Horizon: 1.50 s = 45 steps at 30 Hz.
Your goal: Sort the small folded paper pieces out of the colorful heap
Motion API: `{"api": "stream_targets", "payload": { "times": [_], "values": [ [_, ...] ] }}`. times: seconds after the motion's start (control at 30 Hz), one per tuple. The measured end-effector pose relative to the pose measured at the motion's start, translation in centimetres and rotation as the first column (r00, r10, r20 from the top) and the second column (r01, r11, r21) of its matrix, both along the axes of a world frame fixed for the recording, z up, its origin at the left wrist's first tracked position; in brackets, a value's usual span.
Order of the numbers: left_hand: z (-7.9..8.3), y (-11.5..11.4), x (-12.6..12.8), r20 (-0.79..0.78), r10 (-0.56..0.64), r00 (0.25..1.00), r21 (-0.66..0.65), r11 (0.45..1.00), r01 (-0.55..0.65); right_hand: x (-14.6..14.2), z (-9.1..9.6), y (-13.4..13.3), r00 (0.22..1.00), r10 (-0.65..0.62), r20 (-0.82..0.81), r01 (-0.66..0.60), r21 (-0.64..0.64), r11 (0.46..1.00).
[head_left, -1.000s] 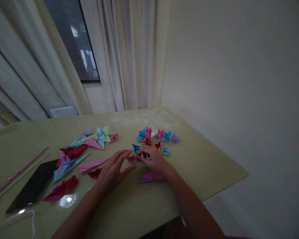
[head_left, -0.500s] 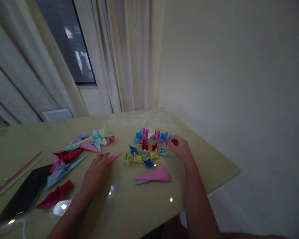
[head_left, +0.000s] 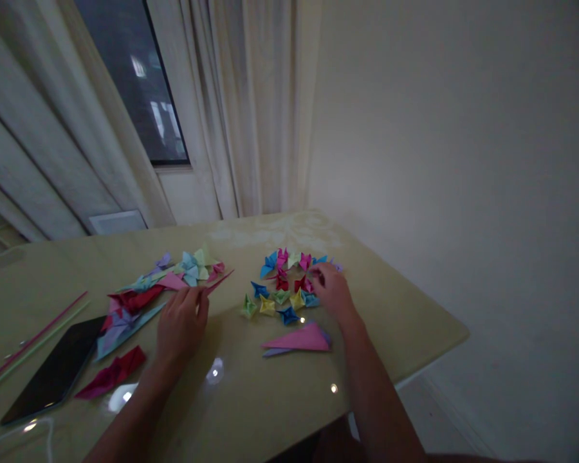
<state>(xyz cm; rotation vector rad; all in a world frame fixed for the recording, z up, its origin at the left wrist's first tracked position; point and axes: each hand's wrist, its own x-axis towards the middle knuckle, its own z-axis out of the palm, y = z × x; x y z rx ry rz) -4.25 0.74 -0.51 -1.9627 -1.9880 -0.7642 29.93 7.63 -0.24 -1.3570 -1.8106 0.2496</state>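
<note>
My left hand [head_left: 179, 323] pinches the end of a long pink folded paper strip [head_left: 218, 283], lifting it just right of the pile of long folded papers [head_left: 139, 299]. My right hand [head_left: 332, 292] rests, fingers curled, on the right edge of a cluster of several small folded paper flowers [head_left: 285, 286] in blue, pink, red, yellow and green. What its fingers hold, if anything, is hidden. A pink and purple folded triangle [head_left: 303, 338] lies on the table [head_left: 251, 399] between my forearms.
A dark tablet [head_left: 53, 372] lies at the front left beside a red folded paper [head_left: 110, 374]. Thin pink and green straws [head_left: 31, 344] lie at the far left. A white cable [head_left: 19, 434] runs near the front edge. Curtains, a window and a wall stand behind.
Both hands left the flower cluster's centre. My left hand went left and picked up the pink strip. My right hand went to the far right, then came back to the cluster's edge.
</note>
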Motion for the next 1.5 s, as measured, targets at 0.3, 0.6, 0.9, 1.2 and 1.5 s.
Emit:
{"api": "stream_targets", "payload": {
  "times": [0.3, 0.6, 0.9, 1.2, 1.5],
  "values": [
    [-0.7, -2.8, 5.5, 0.307, -0.511, 0.803, 0.313, 0.851, 0.422, -9.8, -0.3, -4.1, 0.78, 0.588, -0.215, -0.611, -0.053, 0.79],
    [-0.7, -2.2, 5.0, 0.28, -0.562, 0.779, 0.227, 0.827, 0.515, -8.4, 0.2, -3.3, 0.757, 0.609, -0.236, -0.625, 0.011, 0.781],
    [0.1, -1.6, 0.5, -0.269, 0.099, 0.958, -0.356, 0.914, -0.194, 0.0, 2.1, -3.9, 0.799, 0.504, -0.328, -0.584, -0.224, 0.78],
    [-1.1, -0.1, -0.6, -0.053, -0.003, 0.999, -0.486, 0.874, -0.023, 0.1, 0.1, -3.9, 0.742, 0.568, -0.356, -0.67, -0.366, 0.646],
    [-1.1, 0.5, -2.7, 0.056, -0.03, 0.998, -0.511, 0.858, 0.054, -1.5, -0.7, -4.3, 0.816, 0.503, -0.284, -0.576, -0.35, 0.739]
  ]
}}
